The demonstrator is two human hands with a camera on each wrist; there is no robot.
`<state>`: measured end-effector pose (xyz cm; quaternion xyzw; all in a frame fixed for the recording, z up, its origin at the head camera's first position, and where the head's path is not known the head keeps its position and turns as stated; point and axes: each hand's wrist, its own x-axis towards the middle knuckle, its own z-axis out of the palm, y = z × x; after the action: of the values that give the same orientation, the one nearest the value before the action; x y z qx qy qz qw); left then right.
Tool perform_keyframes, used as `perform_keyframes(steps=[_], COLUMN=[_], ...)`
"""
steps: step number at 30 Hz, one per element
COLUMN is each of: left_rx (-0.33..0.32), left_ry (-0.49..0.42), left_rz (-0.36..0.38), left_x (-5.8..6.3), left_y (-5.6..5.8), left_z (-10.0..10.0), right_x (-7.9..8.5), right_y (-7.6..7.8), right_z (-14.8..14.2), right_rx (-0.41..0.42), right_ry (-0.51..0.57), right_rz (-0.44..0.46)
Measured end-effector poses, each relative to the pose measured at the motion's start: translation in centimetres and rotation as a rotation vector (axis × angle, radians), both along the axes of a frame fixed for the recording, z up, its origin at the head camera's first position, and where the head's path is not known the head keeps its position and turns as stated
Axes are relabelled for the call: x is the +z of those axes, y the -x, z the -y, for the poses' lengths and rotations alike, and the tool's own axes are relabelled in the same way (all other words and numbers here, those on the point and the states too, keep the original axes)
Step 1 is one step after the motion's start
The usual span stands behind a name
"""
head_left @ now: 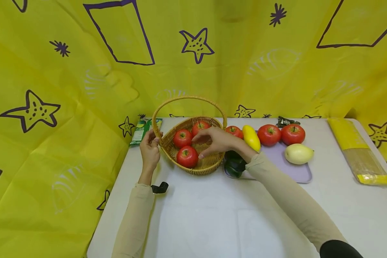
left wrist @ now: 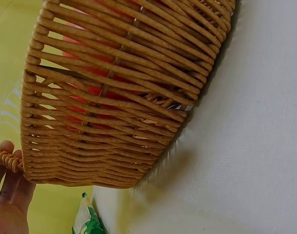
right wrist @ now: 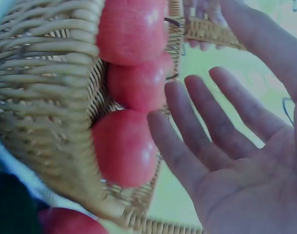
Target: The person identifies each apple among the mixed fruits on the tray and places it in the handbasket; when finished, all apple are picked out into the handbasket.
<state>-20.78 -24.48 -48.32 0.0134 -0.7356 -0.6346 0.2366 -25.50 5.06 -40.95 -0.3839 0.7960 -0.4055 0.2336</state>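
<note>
A wicker basket (head_left: 209,171) with a tall arched handle (head_left: 189,97) stands on the white table. Three red apples (head_left: 187,157) lie inside it. My left hand (head_left: 150,150) grips the base of the handle at the basket's left side; the left wrist view shows fingers curled round the wrapped handle (left wrist: 6,158). Over the right part of the basket is my right hand (head_left: 216,139), its fingers spread and slightly bent. Nothing lies in its palm in the right wrist view, where the fingertips (right wrist: 158,117) overlap the nearest apple (right wrist: 124,148).
Right of the basket, a lilac tray (head_left: 277,157) bears red apples (head_left: 269,135), a yellow mango-like fruit (head_left: 251,138), a pale yellow fruit (head_left: 299,154) and a dark green vegetable (head_left: 234,165). A noodle pack (head_left: 359,154) lies far right. A green packet (head_left: 138,133) sits behind my left hand.
</note>
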Motion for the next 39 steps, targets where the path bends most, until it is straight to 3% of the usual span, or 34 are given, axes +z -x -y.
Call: perform_keyframes(steps=[4,12,19,28,35,39], left_rx=[0.000,0.004,0.000,-0.012,-0.010,-0.010], left_ry=[0.004,-0.005,-0.008,-0.010,-0.012,-0.023], left_rz=[-0.005,-0.011,-0.016,-0.033,-0.026,-0.018], left_x=[-0.1,-0.3,-0.2,-0.3,-0.3,-0.3], left_y=[0.0,0.0,0.0,0.1,0.1,0.0], left_z=[0.1,0.1,0.1,0.2,0.2,0.2], right_x=[0.0,0.0,0.7,1.4,-0.1,-1.4], right_y=[-0.9,-1.9,-1.8,-0.7,0.7,1.1], right_z=[-2.5,-8.1,-14.0,-21.6,-27.0,-29.1], right_rx=[-0.033,-0.116,-0.336,-0.589,-0.626,-0.644], right_ry=[0.088,0.223,0.258,0.176,0.169,0.093], right_rz=[0.077,0.139,0.046,0.018,0.062,0.091])
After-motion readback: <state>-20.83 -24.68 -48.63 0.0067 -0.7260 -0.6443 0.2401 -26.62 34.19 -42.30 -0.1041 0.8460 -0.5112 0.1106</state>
